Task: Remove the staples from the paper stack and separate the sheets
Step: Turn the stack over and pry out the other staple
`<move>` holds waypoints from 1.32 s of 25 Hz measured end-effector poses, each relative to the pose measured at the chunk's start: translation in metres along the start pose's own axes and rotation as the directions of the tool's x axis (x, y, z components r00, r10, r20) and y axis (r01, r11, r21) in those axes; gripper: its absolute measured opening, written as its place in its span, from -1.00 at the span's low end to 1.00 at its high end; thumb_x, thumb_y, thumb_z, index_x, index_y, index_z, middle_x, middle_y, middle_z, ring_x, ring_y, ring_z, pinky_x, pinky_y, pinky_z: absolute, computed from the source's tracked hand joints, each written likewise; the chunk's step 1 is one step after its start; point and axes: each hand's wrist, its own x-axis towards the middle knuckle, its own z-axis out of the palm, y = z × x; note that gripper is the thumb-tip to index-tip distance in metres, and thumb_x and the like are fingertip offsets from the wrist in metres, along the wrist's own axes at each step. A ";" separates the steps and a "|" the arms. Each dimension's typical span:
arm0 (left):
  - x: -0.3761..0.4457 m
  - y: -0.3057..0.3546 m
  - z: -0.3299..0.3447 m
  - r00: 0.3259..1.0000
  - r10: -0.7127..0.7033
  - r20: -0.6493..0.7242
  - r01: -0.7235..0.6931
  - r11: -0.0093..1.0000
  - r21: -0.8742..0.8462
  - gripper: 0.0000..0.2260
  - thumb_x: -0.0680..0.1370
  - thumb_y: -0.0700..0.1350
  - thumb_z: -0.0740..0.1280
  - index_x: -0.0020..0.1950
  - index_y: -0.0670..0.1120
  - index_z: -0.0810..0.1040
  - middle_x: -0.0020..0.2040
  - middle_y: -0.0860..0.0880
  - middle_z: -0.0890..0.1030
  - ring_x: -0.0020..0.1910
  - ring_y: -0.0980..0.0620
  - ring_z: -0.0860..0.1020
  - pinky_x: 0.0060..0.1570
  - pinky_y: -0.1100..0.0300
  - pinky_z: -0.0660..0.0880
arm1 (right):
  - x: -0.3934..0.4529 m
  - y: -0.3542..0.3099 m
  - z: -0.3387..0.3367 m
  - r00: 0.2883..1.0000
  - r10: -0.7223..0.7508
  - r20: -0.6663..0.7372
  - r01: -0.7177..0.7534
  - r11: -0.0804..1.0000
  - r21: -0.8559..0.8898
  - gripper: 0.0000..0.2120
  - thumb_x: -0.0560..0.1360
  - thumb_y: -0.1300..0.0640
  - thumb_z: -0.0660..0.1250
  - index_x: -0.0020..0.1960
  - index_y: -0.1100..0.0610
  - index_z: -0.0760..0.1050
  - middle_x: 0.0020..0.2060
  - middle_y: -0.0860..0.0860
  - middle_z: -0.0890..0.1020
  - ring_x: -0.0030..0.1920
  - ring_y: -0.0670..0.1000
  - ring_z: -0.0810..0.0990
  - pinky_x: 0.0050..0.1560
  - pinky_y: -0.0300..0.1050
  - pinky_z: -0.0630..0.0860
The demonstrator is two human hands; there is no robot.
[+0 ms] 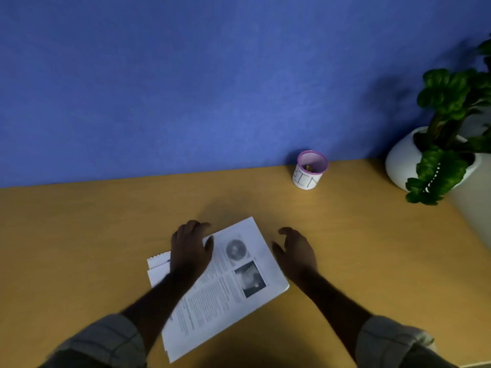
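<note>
Left hand [190,251], fingers curled, presses the printed paper stack [233,282] lying askew at desk [79,248] center; right hand [295,251] hovers just beside its right edge, fingers apart & relaxed. "BIN" cup [309,171] stands w/ potted plant [435,144] near the wall.

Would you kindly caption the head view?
Left hand rests on printed paper stack, right hand open beside it, bin cup behind.

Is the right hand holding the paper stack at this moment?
No, the right hand hovers with relaxed fingers just beside the right edge of the paper stack and grips nothing, while the left hand rests on the stack.
</note>
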 end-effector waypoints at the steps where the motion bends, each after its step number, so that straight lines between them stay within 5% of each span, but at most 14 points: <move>1: -0.009 0.012 0.007 1.000 -0.003 -0.029 0.002 0.999 -0.048 -0.74 0.51 -0.07 0.42 0.19 -0.05 0.60 0.10 -0.07 0.60 0.10 -0.14 0.56 0.13 -0.03 0.48 | 0.001 0.003 -0.005 0.998 -0.049 -0.038 0.047 0.997 -0.056 -0.60 0.51 -0.06 0.35 0.30 0.05 0.47 0.13 0.01 0.61 0.08 0.03 0.57 0.10 -0.05 0.53; 3: -0.026 0.040 0.020 0.999 -0.018 -0.043 0.011 0.989 -0.145 -0.72 0.51 -0.05 0.43 0.21 -0.05 0.59 0.13 -0.08 0.59 0.17 -0.13 0.54 0.21 -0.04 0.46 | 0.003 0.011 -0.015 0.996 -0.081 -0.036 0.072 0.976 -0.205 -0.60 0.49 -0.13 0.33 0.26 0.03 0.49 0.17 -0.03 0.59 0.13 0.02 0.54 0.15 -0.03 0.48; 6: -0.042 0.071 0.044 0.994 -0.106 0.000 0.102 0.964 -0.245 -0.60 0.52 0.07 0.43 0.31 -0.04 0.54 0.25 -0.11 0.57 0.29 -0.14 0.51 0.30 -0.09 0.42 | 0.002 0.023 -0.025 0.987 0.062 0.149 0.002 0.918 -0.398 -0.52 0.46 -0.24 0.29 0.24 0.04 0.43 0.17 -0.02 0.55 0.16 0.05 0.54 0.21 0.03 0.42; 9: -0.045 0.076 0.066 0.984 -0.161 0.079 0.173 0.971 -0.166 -0.36 0.48 0.20 0.44 0.45 -0.08 0.43 0.45 -0.17 0.46 0.47 -0.21 0.38 0.44 -0.18 0.34 | -0.002 0.038 -0.028 0.940 0.135 0.312 -0.015 0.933 -0.359 -0.55 0.41 -0.20 0.39 0.14 0.05 0.41 0.06 0.01 0.55 0.04 0.08 0.59 0.06 -0.02 0.52; 14: -0.030 0.039 0.071 0.989 0.089 0.116 -0.076 0.991 -0.114 -0.26 0.40 0.23 0.50 0.47 -0.07 0.41 0.49 -0.14 0.43 0.52 -0.20 0.33 0.47 -0.16 0.27 | 0.004 0.050 -0.031 0.943 -0.003 0.334 0.118 0.938 -0.326 -0.84 0.55 -0.04 0.32 -0.07 0.05 0.52 -0.12 -0.01 0.55 -0.04 0.03 0.56 -0.12 -0.17 0.35; 16: -0.021 0.022 0.060 0.966 0.204 0.156 -0.185 0.974 -0.129 -0.27 0.39 0.25 0.49 0.47 -0.03 0.42 0.48 -0.10 0.44 0.51 -0.16 0.34 0.46 -0.14 0.28 | 0.009 0.045 -0.035 0.939 -0.051 0.340 0.128 0.970 -0.206 -0.76 0.58 0.00 0.28 -0.27 -0.05 0.46 -0.31 -0.13 0.50 -0.22 -0.10 0.55 -0.19 -0.19 0.33; 18: -0.012 0.010 0.047 0.926 0.293 0.237 -0.261 0.952 -0.161 -0.25 0.38 0.29 0.48 0.49 0.04 0.39 0.49 -0.04 0.42 0.52 -0.09 0.31 0.47 -0.11 0.30 | 0.014 0.038 -0.037 0.936 0.020 0.351 -0.076 0.986 0.145 -0.63 0.59 0.04 0.31 -0.40 -0.05 0.46 -0.48 -0.19 0.48 -0.42 -0.21 0.45 -0.29 -0.25 0.34; 20: -0.006 0.004 0.039 0.888 0.339 0.310 -0.274 0.933 -0.233 -0.27 0.37 0.25 0.50 0.49 0.10 0.37 0.50 0.01 0.39 0.52 -0.03 0.29 0.45 -0.12 0.37 | 0.018 0.030 -0.035 0.920 0.119 0.373 -0.283 0.860 0.424 -0.69 0.57 0.06 0.33 -0.30 0.15 0.60 -0.42 -0.01 0.51 -0.39 -0.06 0.44 -0.33 -0.20 0.34; 22: -0.003 0.011 0.039 0.896 0.337 0.289 -0.250 0.920 -0.300 -0.35 0.39 0.11 0.52 0.45 0.12 0.42 0.49 0.03 0.39 0.51 0.00 0.29 0.42 -0.12 0.41 | 0.020 0.023 -0.029 0.911 0.150 0.384 -0.335 0.813 0.476 -0.75 0.53 0.01 0.39 -0.13 0.21 0.63 -0.38 0.10 0.52 -0.39 0.02 0.44 -0.39 -0.16 0.36; 24: -0.001 0.030 0.046 0.939 0.274 0.206 -0.210 0.935 -0.285 -0.46 0.45 0.07 0.48 0.41 0.13 0.46 0.48 0.03 0.40 0.50 0.00 0.30 0.44 -0.09 0.40 | 0.022 0.018 -0.022 0.935 0.115 0.335 -0.253 0.879 0.405 -0.79 0.48 0.02 0.45 -0.12 0.17 0.61 -0.41 0.04 0.56 -0.44 -0.01 0.47 -0.44 -0.16 0.39; 27: -0.003 0.054 0.064 0.962 0.177 0.208 -0.147 0.977 -0.153 -0.50 0.55 0.21 0.32 0.47 0.13 0.40 0.53 -0.02 0.33 0.55 -0.07 0.23 0.52 -0.10 0.27 | 0.025 0.013 -0.012 0.963 -0.092 0.252 0.061 0.990 0.128 -0.92 0.49 0.10 0.43 -0.08 0.11 0.61 -0.25 0.01 0.64 -0.28 -0.02 0.56 -0.25 -0.12 0.46; 30: -0.012 0.057 0.077 0.957 0.199 0.209 -0.191 0.980 -0.062 -0.47 0.58 0.28 0.13 0.52 0.13 0.32 0.56 -0.07 0.31 0.57 -0.17 0.21 0.52 -0.19 0.25 | 0.024 0.016 -0.003 0.925 -0.295 0.239 0.324 0.942 -0.093 -0.85 0.52 0.08 0.35 0.06 0.02 0.63 -0.06 -0.01 0.69 -0.07 0.02 0.61 -0.05 -0.06 0.51; 33: -0.012 0.055 0.077 0.954 0.215 0.208 -0.213 0.976 -0.033 -0.47 0.57 0.28 0.12 0.52 0.18 0.29 0.55 -0.09 0.32 0.57 -0.20 0.22 0.50 -0.23 0.26 | 0.027 0.015 0.005 0.894 -0.393 0.215 0.439 0.866 -0.241 -0.77 0.53 0.09 0.32 0.16 -0.01 0.60 0.01 -0.01 0.68 0.04 0.07 0.59 0.02 -0.05 0.38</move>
